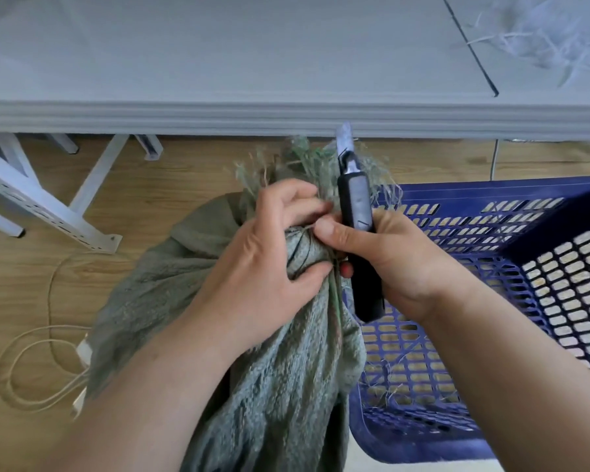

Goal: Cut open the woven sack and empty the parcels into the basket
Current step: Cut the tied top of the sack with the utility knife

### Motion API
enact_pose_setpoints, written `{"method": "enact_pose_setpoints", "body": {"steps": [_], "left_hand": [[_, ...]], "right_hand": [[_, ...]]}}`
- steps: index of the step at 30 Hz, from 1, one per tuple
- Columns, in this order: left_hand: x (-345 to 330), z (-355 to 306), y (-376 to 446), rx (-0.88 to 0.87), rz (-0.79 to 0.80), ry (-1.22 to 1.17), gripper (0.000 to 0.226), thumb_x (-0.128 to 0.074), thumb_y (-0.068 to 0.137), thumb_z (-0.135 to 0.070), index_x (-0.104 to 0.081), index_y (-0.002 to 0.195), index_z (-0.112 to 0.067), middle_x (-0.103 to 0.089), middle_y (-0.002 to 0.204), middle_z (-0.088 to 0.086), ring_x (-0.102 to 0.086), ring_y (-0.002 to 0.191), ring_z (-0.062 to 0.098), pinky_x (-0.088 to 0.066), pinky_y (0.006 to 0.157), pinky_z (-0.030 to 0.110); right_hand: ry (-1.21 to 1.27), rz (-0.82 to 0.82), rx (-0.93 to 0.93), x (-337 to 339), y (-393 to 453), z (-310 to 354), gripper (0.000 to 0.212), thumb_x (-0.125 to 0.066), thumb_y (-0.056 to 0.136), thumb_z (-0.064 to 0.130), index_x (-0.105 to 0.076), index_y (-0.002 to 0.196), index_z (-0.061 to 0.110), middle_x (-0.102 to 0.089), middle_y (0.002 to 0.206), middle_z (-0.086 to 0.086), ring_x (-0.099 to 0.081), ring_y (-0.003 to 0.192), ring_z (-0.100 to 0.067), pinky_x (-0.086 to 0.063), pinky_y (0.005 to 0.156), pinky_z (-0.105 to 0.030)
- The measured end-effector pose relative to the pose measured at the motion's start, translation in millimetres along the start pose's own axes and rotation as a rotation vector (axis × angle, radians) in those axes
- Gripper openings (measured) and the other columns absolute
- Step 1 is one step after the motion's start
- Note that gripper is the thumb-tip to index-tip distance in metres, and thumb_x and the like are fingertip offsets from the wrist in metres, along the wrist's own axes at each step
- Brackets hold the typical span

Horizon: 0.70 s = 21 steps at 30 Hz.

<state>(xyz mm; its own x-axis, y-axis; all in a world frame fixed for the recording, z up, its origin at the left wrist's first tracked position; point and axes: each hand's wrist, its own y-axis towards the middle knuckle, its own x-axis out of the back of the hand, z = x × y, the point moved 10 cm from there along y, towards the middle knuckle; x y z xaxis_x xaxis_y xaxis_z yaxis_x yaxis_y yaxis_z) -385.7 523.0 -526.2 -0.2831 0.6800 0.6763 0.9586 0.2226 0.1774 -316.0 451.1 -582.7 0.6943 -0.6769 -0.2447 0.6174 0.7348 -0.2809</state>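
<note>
A grey-green woven sack (280, 386) stands on the floor below me, its neck bunched and tied, with frayed strands at the top. My left hand (266, 253) grips the tied neck. My right hand (385, 257) holds a black utility knife (358, 212) upright against the neck, blade pointing up toward the table edge; its thumb presses on the knot. A blue plastic lattice basket (491, 301) sits right beside the sack, on its right. No parcels are visible.
A grey table (252, 63) spans the top of the view, with shredded strands (542, 39) at its far right. White metal legs (48, 199) stand at left on the wood floor. A coiled beige cord (31, 362) lies lower left.
</note>
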Motion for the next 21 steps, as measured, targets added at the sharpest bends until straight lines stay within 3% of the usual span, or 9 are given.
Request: {"method": "enact_pose_setpoints", "body": {"steps": [3,5,7,9,11,13,17,19,21], "left_hand": [[3,13,0,0.097,0.055,0.217,0.054,-0.058,0.066,-0.07,-0.037,0.112,-0.052,-0.05,0.117,-0.03,-0.039,0.121,-0.003,-0.021,0.106,0.029],[8,16,0,0.146,0.088,0.303,0.053,-0.055,0.061,-0.079,-0.039,0.104,-0.054,-0.042,0.11,-0.031,-0.03,0.112,-0.01,-0.012,0.1,0.025],[2,21,-3,0.234,0.195,0.198,0.054,-0.066,0.064,-0.073,-0.043,0.106,-0.05,-0.047,0.107,-0.033,-0.032,0.109,-0.021,-0.022,0.101,0.027],[-4,29,-7,0.336,0.285,0.056,0.059,-0.073,0.065,-0.063,-0.047,0.116,-0.049,-0.054,0.116,-0.029,-0.047,0.112,-0.008,-0.041,0.096,0.03],[-4,35,-9,0.387,0.289,-0.01,0.044,-0.077,0.069,-0.053,-0.054,0.106,-0.049,-0.062,0.106,-0.024,-0.057,0.095,-0.007,-0.051,0.085,0.026],[-3,39,-7,0.393,0.222,0.02,0.025,-0.078,0.074,-0.041,-0.061,0.092,-0.041,-0.066,0.088,-0.017,-0.061,0.076,-0.004,-0.055,0.073,0.028],[15,49,-6,0.389,0.027,0.155,0.019,-0.074,0.08,-0.035,-0.058,0.089,-0.029,-0.056,0.094,-0.013,-0.053,0.076,-0.003,-0.045,0.064,0.014],[26,55,-6,0.398,-0.057,0.189,0.019,-0.074,0.08,-0.033,-0.059,0.091,-0.027,-0.055,0.095,-0.01,-0.054,0.075,0.002,-0.046,0.064,0.019],[32,58,-6,0.392,-0.115,0.219,0.022,-0.076,0.078,-0.031,-0.063,0.095,-0.023,-0.055,0.095,-0.008,-0.056,0.078,0.01,-0.05,0.066,0.028]], "right_hand": [[-0.029,-0.017,0.025,3,-3,4,0.012,-0.072,0.068,0.024,-0.068,0.073,0.014,-0.057,0.062,0.003,-0.048,0.054,-0.009,-0.042,0.047,-0.017],[-0.085,-0.018,0.06,1,-5,10,0.008,-0.071,0.07,0.022,-0.068,0.07,0.014,-0.055,0.061,0.001,-0.048,0.05,-0.008,-0.043,0.045,-0.017],[-0.14,-0.043,0.095,2,-7,15,0.007,-0.071,0.074,0.018,-0.067,0.071,0.014,-0.057,0.059,0.003,-0.051,0.049,-0.004,-0.043,0.046,-0.015],[-0.172,-0.1,0.103,6,-6,14,0.011,-0.073,0.071,0.024,-0.068,0.072,0.015,-0.062,0.06,0.007,-0.055,0.052,-0.001,-0.044,0.05,-0.013],[-0.213,-0.173,0.075,12,-5,6,0.018,-0.076,0.065,0.033,-0.069,0.072,0.017,-0.065,0.065,0.006,-0.058,0.057,-0.003,-0.045,0.054,-0.016],[-0.238,-0.224,0.047,17,-3,-2,0.015,-0.079,0.071,0.03,-0.07,0.073,0.019,-0.065,0.067,0.006,-0.059,0.06,-0.005,-0.047,0.057,-0.02],[-0.419,-0.375,0.042,42,-8,13,0.015,-0.07,0.084,0.037,-0.063,0.088,0.024,-0.069,0.078,0.006,-0.066,0.073,-0.011,-0.051,0.064,-0.027],[-0.518,-0.351,0.049,43,-14,26,0.02,-0.058,0.089,0.045,-0.059,0.095,0.027,-0.07,0.08,0.006,-0.067,0.072,-0.008,-0.051,0.064,-0.028],[-0.575,-0.233,0.029,26,-18,28,0.024,-0.047,0.094,0.047,-0.058,0.096,0.026,-0.069,0.069,0.007,-0.062,0.058,-0.007,-0.049,0.06,-0.029]]}}
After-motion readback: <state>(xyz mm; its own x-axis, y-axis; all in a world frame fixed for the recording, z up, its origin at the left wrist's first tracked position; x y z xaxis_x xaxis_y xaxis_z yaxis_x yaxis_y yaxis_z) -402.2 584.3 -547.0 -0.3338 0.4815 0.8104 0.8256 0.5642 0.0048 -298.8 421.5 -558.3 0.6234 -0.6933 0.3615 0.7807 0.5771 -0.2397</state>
